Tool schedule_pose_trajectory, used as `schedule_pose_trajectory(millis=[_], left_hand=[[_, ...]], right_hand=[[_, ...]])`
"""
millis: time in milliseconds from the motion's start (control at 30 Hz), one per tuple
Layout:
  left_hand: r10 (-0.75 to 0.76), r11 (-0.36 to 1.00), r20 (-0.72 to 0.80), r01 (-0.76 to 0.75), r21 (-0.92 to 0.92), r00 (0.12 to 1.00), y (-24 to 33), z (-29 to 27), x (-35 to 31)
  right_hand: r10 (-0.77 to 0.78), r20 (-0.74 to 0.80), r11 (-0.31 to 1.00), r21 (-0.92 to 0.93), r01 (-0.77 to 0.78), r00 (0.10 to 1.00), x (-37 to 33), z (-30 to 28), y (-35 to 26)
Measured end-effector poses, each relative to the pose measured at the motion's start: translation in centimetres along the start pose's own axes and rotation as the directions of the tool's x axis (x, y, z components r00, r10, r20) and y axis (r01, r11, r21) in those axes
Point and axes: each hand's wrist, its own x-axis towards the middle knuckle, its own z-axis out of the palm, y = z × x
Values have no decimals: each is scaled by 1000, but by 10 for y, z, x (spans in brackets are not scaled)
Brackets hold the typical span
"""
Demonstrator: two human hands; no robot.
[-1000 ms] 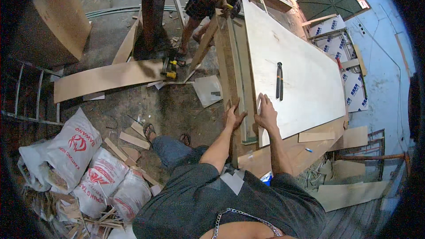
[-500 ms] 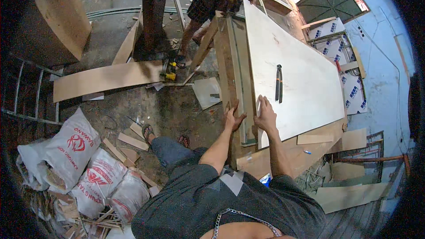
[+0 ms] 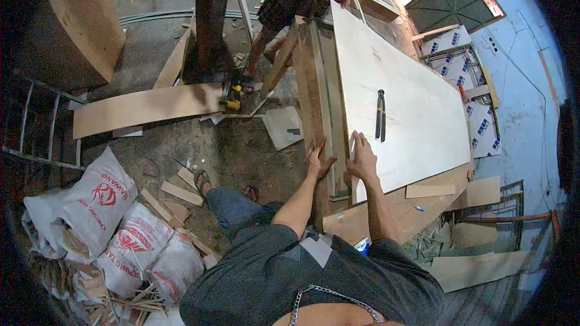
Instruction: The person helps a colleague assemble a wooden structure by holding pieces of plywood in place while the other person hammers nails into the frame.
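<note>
Several woven sacks [image 3: 99, 196]: white with red print, bulging and slumped against one another at lower left, below a metal ladder [image 3: 54, 122]; what fills them cannot be told.
Wood offcuts [image 3: 136, 302]: thin strips heaped at the foot of the sacks.
Curved plywood strip [image 3: 145, 107]: on the dark, littered floor [image 3: 254, 169], its right end beside a yellow-and-black power tool [image 3: 232, 98] near a dark pillar [image 3: 211, 18].
Co-worker [image 3: 284, 0]: at the far end of the work, hands near the panel's far corner; a yellow thing there is too small to identify.
Left hand [image 3: 316, 158]: on the long edge of the wooden frame [image 3: 309, 72], thumb apart from the fingers; whether it grips cannot be told.
Right hand [image 3: 364, 158]: at the near left edge of the white panel [image 3: 417, 121], fingers forward on its face; whether they clamp it cannot be told.
Packet [image 3: 362, 246]: blue and white, mostly hidden beside the right forearm, contents out of sight.
Panel's place: face up, just right of the frame's long edge, with black pincers [image 3: 380, 115] lying on it, handles toward the person.
Plywood surface [image 3: 347, 223]: below the panel's near edge, bearing a short board [image 3: 430, 190] and a blue marker [image 3: 419, 208].
Room's right side: printed white sheets [image 3: 480, 124] by a pale blue wall [image 3: 519, 66].
</note>
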Motion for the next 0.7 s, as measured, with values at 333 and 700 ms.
schedule_pose_trajectory(millis=[333,700], left_hand=[[-200,976,160,211,-59,967,42,-8,-4],[-73,997,110,76,-16,991,29,-2,-6]], right_hand=[[-5,-64,1000,-5,5,998,-3,9,20],[16,-13,1000,4,-16,1000,-3,10,22]])
